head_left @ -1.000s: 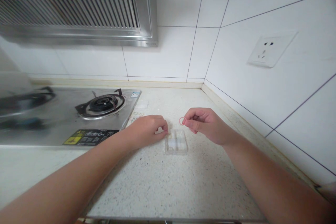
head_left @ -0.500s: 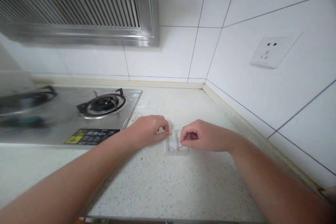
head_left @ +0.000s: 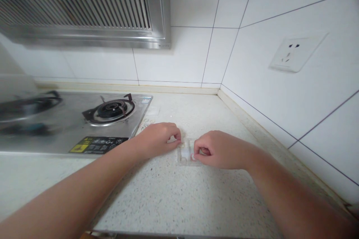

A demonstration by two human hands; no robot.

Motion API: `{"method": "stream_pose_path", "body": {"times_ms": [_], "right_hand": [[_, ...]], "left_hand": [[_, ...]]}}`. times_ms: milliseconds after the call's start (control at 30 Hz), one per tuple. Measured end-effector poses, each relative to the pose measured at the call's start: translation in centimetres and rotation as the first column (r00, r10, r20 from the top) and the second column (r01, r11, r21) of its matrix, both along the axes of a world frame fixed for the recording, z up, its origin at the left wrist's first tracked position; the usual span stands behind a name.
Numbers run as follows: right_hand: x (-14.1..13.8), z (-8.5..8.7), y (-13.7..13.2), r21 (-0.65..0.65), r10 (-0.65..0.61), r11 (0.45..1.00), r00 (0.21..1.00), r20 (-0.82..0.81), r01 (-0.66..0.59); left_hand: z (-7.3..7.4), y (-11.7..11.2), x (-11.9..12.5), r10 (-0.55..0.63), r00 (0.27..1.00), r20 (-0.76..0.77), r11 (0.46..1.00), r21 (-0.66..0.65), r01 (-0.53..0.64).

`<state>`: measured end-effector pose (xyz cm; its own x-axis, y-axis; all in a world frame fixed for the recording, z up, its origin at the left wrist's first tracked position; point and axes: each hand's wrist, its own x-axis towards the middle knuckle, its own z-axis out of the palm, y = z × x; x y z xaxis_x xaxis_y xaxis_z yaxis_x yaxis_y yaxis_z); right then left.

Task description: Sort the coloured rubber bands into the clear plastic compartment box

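A small clear plastic box [head_left: 185, 154] with compartments lies on the speckled countertop [head_left: 179, 198]. My left hand [head_left: 158, 139] rests curled at its left corner, with the fingertips pinched together against the edge. My right hand [head_left: 217, 149] is over the right side of the box, thumb and forefinger pinched on a small red rubber band [head_left: 193, 155] that is pressed down into a compartment. Most of the band is hidden by the fingers.
A steel gas hob [head_left: 84, 123] with a burner [head_left: 112, 110] sits to the left. Above it hangs a range hood [head_left: 84, 7]. Tiled walls meet in the corner behind, and a wall socket [head_left: 294, 53] is on the right wall. A few pale bands [head_left: 146, 123] lie beside the hob.
My right hand has come down from above the counter, carrying the red band, onto the right side of the box. The left hand has stayed in place.
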<state>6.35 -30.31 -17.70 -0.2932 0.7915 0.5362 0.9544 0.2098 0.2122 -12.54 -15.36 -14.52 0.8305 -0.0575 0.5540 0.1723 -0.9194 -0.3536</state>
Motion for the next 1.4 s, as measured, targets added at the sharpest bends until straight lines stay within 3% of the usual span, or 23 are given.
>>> {"method": "stream_pose_path", "body": {"times_ms": [500, 633, 767, 933, 1000, 1200, 1400], "right_hand": [[1.1, 0.8, 0.8, 0.188, 0.033, 0.982, 0.999, -0.019, -0.029], [1.9, 1.1, 1.1, 0.208, 0.037, 0.978, 0.998, -0.06, -0.024], [2.9, 1.2, 1.2, 0.205, 0.014, 0.979, 0.994, -0.111, 0.009], [3.8, 1.4, 1.6, 0.198, 0.009, 0.98, 0.986, -0.169, 0.025], [3.9, 1.5, 1.8, 0.188, 0.003, 0.982, 0.983, -0.185, 0.033], [4.3, 1.4, 1.9, 0.178, -0.021, 0.982, 0.98, -0.199, 0.057], [4.7, 1.4, 2.0, 0.161, -0.014, 0.986, 0.977, -0.211, 0.049]], "left_hand": [[0.4, 0.5, -0.1, 0.011, 1.0, 0.024, 1.0, -0.011, -0.011], [1.6, 1.2, -1.1, 0.02, 0.994, 0.104, 0.999, 0.045, -0.025], [3.5, 1.2, -3.0, 0.024, 0.957, 0.288, 0.989, 0.133, -0.064], [5.2, 1.9, -4.8, 0.128, 0.901, 0.415, 0.97, 0.136, -0.201], [5.4, 3.0, -5.0, 0.207, 0.895, 0.395, 0.954, 0.123, -0.275], [5.8, 6.4, -5.1, 0.399, 0.906, 0.137, 0.911, 0.049, -0.409], [6.0, 7.4, -5.4, 0.421, 0.907, -0.02, 0.906, -0.031, -0.421]]}}
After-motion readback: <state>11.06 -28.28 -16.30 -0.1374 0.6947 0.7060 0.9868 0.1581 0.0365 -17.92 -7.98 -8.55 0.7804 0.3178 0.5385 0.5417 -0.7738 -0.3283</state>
